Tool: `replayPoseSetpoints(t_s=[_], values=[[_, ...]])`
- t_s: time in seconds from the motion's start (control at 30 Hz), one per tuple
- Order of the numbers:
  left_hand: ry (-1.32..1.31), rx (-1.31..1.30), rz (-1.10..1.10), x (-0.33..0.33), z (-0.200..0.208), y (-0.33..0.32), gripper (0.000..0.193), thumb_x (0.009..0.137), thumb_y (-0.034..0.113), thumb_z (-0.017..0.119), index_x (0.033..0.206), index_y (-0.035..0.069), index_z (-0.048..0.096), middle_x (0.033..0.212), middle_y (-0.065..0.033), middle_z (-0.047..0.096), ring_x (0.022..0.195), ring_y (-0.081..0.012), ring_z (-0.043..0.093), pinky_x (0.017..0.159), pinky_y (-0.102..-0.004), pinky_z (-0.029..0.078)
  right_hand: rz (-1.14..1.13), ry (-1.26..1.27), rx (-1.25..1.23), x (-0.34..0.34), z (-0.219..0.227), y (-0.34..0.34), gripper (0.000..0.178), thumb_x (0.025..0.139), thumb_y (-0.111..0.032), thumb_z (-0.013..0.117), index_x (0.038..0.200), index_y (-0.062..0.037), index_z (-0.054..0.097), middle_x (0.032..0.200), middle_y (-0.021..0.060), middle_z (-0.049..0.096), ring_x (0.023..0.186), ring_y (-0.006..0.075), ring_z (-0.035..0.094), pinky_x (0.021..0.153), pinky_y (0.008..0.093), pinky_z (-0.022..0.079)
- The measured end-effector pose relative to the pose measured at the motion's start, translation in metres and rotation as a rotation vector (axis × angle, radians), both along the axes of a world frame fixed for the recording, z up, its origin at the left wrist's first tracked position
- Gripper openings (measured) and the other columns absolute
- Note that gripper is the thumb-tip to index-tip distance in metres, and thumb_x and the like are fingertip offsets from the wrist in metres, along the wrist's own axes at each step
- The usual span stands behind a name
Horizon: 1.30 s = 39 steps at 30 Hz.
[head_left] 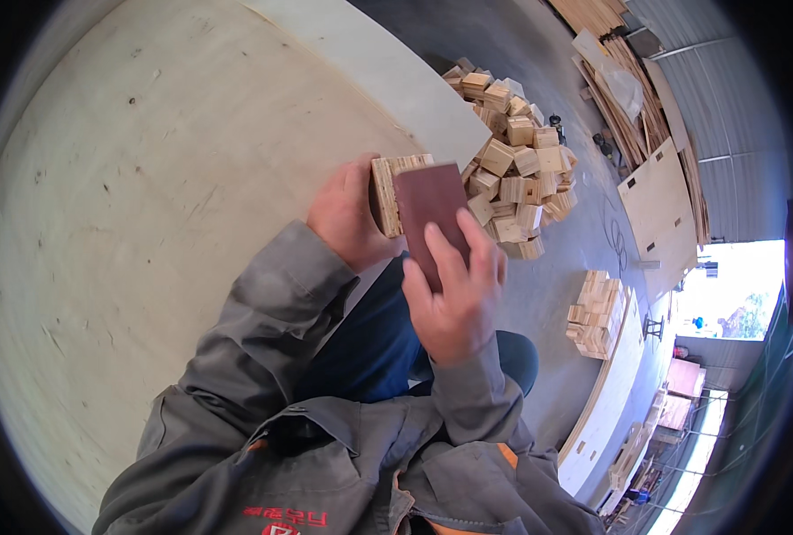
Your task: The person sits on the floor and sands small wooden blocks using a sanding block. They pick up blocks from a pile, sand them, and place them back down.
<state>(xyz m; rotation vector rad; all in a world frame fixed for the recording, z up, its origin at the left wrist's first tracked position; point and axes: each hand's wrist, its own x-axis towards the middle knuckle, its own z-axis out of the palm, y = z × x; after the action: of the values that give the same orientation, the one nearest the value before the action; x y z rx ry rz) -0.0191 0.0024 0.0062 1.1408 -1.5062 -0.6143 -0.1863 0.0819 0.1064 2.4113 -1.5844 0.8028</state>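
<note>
My left hand (341, 217) is wrapped round a plywood block (385, 198) whose layered edges face up, near the right edge of a large pale plywood sheet (191, 169). In my right hand (457, 301) is a flat, reddish-brown sanding block (430, 201), gripped with the fingers spread over its top face. The sanding block lies against the right side of the plywood block and hides part of it. The thumb side of my left hand shows; its other fingers are mostly hidden behind the block.
Beyond the sheet's right edge, a heap of loose plywood blocks (521, 160) lies on the grey floor (539, 294). Farther right, a neat stack of blocks (598, 314) stands on another panel (606, 392). Boards (659, 209) lean along the far right wall.
</note>
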Motion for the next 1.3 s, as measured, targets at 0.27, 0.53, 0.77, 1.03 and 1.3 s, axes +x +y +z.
replayPoseSetpoints(t_s=[0.27, 0.53, 0.77, 1.03, 1.3], values=[[0.084, 0.056, -0.094, 0.001, -0.017, -0.005, 0.099, 0.068, 0.023, 0.101, 0.152, 0.001, 0.052, 0.135, -0.0259, 0.068, 0.127, -0.0459, 0.068, 0.108, -0.0503, 0.057, -0.067, 0.006, -0.063, 0.023, -0.005, -0.029, 0.048, 0.083, -0.013, 0.091, 0.130, -0.0100, 0.080, 0.148, 0.0180, 0.065, 0.129, 0.0406, 0.064, 0.110, 0.0527, 0.053], [0.142, 0.086, -0.151, 0.003, -0.012, -0.010, 0.101, 0.067, 0.020, 0.103, 0.153, 0.004, 0.052, 0.134, -0.0237, 0.069, 0.123, -0.0451, 0.069, 0.105, -0.0505, 0.058, -0.051, 0.003, -0.082, 0.037, -0.007, -0.075, 0.045, 0.086, -0.021, 0.089, 0.130, -0.0123, 0.081, 0.148, 0.0151, 0.065, 0.124, 0.0409, 0.065, 0.107, 0.0537, 0.054], [-0.031, 0.006, -0.048, 0.004, -0.003, -0.002, 0.101, 0.066, 0.017, 0.101, 0.153, 0.005, 0.051, 0.129, -0.0249, 0.070, 0.119, -0.0470, 0.070, 0.101, -0.0518, 0.059, 0.012, -0.012, -0.018, -0.010, -0.002, 0.011, 0.053, 0.081, -0.016, 0.093, 0.133, -0.0107, 0.080, 0.153, 0.0184, 0.061, 0.119, 0.0403, 0.064, 0.103, 0.0529, 0.054], [0.286, 0.083, -0.217, 0.000, -0.021, -0.009, 0.090, 0.079, 0.013, 0.101, 0.152, 0.000, 0.049, 0.138, -0.0193, 0.071, 0.127, -0.0318, 0.073, 0.105, -0.0430, 0.059, -0.072, -0.023, -0.138, 0.033, -0.017, -0.064, 0.040, 0.088, -0.025, 0.085, 0.127, -0.0170, 0.080, 0.150, 0.0129, 0.064, 0.123, 0.0397, 0.065, 0.105, 0.0538, 0.054], [0.346, 0.039, -0.366, 0.007, -0.004, -0.010, 0.064, 0.098, 0.012, 0.083, 0.153, 0.005, 0.050, 0.146, -0.0181, 0.065, 0.135, -0.0255, 0.065, 0.112, -0.0430, 0.055, -0.047, -0.085, -0.056, 0.033, -0.008, -0.066, 0.045, 0.089, -0.024, 0.085, 0.132, -0.0125, 0.079, 0.147, 0.0179, 0.065, 0.123, 0.0404, 0.065, 0.106, 0.0529, 0.053]])
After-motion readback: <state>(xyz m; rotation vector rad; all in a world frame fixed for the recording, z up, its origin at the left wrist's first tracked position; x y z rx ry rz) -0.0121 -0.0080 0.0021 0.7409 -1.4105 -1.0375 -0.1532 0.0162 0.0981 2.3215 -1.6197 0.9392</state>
